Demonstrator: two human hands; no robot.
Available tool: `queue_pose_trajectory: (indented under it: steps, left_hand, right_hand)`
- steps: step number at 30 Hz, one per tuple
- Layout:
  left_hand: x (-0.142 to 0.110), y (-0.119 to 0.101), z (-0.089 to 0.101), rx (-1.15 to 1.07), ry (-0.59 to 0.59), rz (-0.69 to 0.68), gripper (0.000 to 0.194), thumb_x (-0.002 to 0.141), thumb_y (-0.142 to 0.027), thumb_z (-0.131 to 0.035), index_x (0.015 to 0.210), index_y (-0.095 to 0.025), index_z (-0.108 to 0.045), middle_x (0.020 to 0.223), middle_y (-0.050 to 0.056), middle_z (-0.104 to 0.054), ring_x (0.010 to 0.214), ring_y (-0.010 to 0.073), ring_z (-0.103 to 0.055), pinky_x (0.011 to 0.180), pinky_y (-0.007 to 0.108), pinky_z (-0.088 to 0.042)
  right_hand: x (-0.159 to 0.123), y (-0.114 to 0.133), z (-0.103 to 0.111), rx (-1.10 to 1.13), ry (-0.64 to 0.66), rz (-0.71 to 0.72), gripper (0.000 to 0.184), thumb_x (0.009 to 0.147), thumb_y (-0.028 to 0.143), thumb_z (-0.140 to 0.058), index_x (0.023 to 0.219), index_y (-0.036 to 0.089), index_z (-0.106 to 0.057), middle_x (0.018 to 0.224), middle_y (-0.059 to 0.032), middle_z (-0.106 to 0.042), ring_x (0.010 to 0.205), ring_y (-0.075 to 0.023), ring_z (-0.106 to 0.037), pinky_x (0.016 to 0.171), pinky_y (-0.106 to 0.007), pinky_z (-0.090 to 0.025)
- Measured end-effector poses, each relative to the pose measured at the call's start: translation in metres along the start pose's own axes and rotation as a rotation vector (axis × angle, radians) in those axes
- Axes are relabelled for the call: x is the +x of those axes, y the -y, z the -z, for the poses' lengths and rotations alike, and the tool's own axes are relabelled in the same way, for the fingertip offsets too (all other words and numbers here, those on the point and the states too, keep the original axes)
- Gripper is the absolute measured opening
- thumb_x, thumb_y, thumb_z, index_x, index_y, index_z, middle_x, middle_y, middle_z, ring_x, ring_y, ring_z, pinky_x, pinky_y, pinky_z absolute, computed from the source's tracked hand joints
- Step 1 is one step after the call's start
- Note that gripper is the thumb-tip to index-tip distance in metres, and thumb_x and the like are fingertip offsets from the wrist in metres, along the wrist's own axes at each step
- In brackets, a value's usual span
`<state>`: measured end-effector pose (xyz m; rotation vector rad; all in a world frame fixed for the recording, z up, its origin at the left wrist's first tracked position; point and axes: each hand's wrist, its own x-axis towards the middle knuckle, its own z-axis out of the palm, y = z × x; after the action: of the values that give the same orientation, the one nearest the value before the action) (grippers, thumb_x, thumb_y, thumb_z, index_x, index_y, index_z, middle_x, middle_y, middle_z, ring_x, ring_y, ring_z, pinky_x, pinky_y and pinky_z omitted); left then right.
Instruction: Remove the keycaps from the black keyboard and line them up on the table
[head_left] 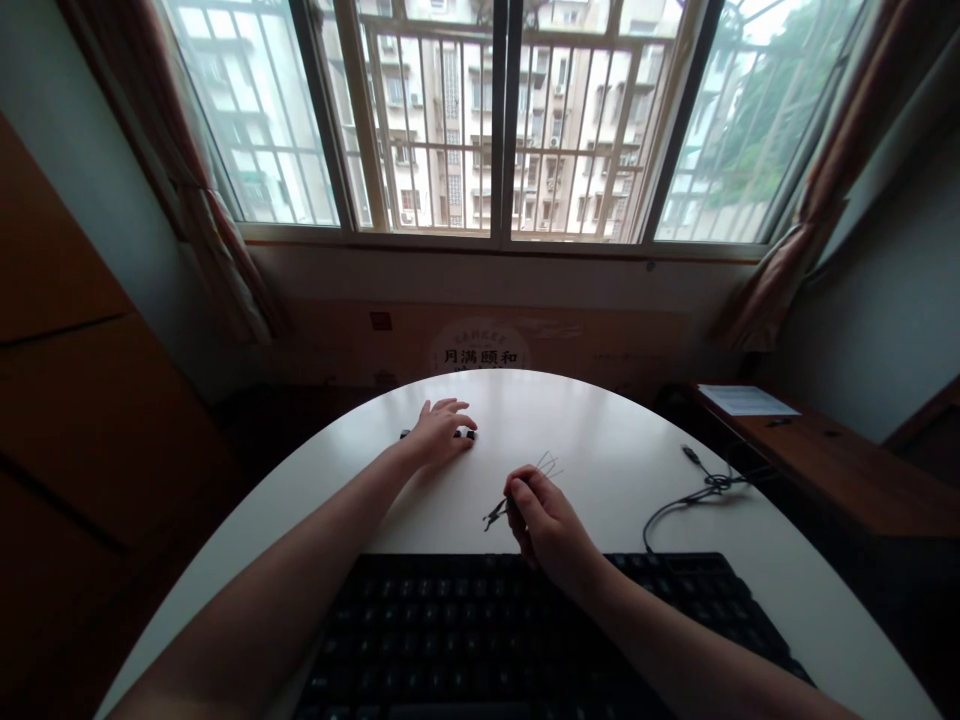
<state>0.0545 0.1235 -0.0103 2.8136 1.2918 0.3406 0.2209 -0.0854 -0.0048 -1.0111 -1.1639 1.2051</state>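
Observation:
A black keyboard (pixel 450 630) lies along the near side of the white round table (pixel 592 420). My right hand (pixel 551 515) is closed just above its back edge, wrapped round a keycap puller (pixel 495 514). Dark prongs stick out on the puller's left side, and thin wire loops rise behind my fingers. Farther back, my left hand (pixel 442 428) reaches over the tabletop with its fingers spread. Small black pieces like keycaps (pixel 470 435) show beside and under those fingers, partly hidden; whether the fingertips touch them I cannot tell.
A black cable (pixel 671 505) runs from the keyboard's back edge and coils at the right, its USB plug (pixel 690 454) lying on the table. Beyond the right rim stands a brown wooden desk (pixel 847 450) with a white paper (pixel 748 400). A printed box (pixel 600 340) stands below the window.

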Motion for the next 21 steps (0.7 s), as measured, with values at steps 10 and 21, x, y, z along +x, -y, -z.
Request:
queue_pose_trajectory:
  steps: [10,21]
  left_hand:
    - [-0.0022,0.0008,0.0000,-0.004,-0.005,0.011,0.023,0.080,-0.039,-0.064,0.099,-0.029,-0.073,0.142,0.009,-0.050,0.138,0.0338,-0.033,0.110,0.066,-0.016]
    - [-0.0013,0.0022,-0.0014,-0.019,-0.005,0.037,0.023,0.079,-0.038,-0.066,0.100,-0.029,-0.073,0.143,0.007,-0.050,0.136,0.0330,-0.035,0.111,0.062,-0.018]
  right_hand:
    - [-0.0002,0.0037,-0.0016,-0.002,-0.002,-0.030,0.031,0.085,0.050,-0.051,0.085,0.021,-0.044,0.049,0.0105,-0.042,0.035,-0.0052,-0.031,0.029,-0.015,-0.025]
    - [0.0000,0.0039,0.0002,-0.023,0.001,-0.043,0.030,0.085,0.050,-0.051,0.085,0.020,-0.046,0.050,0.0099,-0.044,0.034,-0.0055,-0.035,0.028,-0.015,-0.025]
